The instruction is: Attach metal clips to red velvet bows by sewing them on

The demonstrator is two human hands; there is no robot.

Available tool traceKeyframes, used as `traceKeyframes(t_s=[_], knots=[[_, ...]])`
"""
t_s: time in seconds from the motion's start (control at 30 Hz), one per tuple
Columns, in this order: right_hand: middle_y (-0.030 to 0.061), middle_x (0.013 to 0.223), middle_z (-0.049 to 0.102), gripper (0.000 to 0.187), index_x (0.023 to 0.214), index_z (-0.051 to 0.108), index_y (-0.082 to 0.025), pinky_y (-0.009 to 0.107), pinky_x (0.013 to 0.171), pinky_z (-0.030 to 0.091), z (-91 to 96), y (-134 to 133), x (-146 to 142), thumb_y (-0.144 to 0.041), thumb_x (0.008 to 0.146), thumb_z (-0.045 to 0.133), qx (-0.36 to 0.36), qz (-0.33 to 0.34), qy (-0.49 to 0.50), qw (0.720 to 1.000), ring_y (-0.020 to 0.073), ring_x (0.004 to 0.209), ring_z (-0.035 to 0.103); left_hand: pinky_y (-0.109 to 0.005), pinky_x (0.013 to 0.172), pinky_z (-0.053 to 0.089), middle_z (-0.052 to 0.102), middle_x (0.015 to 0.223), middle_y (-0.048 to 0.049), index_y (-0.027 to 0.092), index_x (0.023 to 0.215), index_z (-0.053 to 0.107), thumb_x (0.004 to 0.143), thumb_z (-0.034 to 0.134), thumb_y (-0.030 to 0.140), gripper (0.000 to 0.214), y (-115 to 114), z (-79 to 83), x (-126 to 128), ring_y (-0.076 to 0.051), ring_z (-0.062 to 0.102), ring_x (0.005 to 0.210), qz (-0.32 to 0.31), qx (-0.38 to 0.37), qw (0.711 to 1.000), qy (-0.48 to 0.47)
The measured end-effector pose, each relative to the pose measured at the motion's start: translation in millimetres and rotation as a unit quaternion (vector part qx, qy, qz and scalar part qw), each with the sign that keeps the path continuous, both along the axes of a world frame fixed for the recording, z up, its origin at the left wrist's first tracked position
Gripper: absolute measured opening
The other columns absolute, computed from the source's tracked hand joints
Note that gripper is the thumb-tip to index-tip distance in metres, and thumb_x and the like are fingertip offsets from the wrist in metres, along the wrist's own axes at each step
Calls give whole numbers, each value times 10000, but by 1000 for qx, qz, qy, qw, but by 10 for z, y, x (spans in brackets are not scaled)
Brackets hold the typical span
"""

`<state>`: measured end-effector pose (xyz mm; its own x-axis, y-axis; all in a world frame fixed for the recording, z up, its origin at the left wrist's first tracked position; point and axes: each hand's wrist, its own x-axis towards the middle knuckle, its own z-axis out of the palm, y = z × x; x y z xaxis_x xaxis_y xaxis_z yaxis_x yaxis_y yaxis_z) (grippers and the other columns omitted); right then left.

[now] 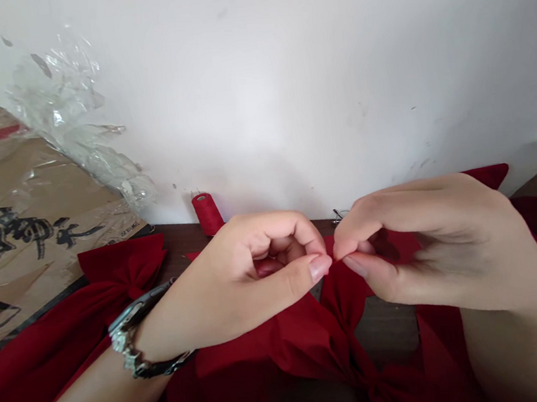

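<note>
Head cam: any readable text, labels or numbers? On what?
Black brush-style Chinese characters on the cardboard carton: partly under clear plastic and too distorted to quote reliably.
Dark striped patch low on the carton's left edge: no legible text.
Spool of red thread: no text visible.
Metal bracelet: no legible text.

Black brush-style characters (32, 231) are printed on the cardboard carton (12, 187). Under the plastic film (67, 115), they cannot be read with certainty.
</note>
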<state>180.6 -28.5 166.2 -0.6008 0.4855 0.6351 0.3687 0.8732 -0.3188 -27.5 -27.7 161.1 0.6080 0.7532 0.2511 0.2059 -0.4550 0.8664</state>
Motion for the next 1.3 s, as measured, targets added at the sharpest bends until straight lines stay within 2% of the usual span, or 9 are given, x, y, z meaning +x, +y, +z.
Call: traceKeyframes(t_s=[0.2,0.47,0.77,1.3], knots=[[-55,593,578,171,692,572,-192,169,462,374,-12,11,4,-50,785,551,-10,4,1,1000,43,482,451,-131,444,326,512,595,46,162,754,598,871,599,211,127,-3,-1,-2,-44,397,505,2,-2,1000,3],[-14,707,670,79,835,653,-190,185,527,455,8,35,75,-138,847,594,-27,7,4,1000,80,581,588,-115,424,307,468,572,62,164,750,589,892,557,220,156,-6,33,-8,-36,368,486,20,29,999,18],[-50,631,618,55,808,653,-179,147,499,417,4,10,21,-134,840,648,-14,7,5,1000,35,514,525,-108,427,320,486,581,64,163,722,559,875,571,193,156,-8,6,6,-32,391,495,27,63,998,15],[-43,666,665,69,844,683,-146,117,539,446,-10,37,40,-87,825,652,7,16,27,999,14,552,558,-122,394,312,502,541,59,167,670,501,870,550,200,208,-13,20,13,-38,396,454,50,78,995,27]])
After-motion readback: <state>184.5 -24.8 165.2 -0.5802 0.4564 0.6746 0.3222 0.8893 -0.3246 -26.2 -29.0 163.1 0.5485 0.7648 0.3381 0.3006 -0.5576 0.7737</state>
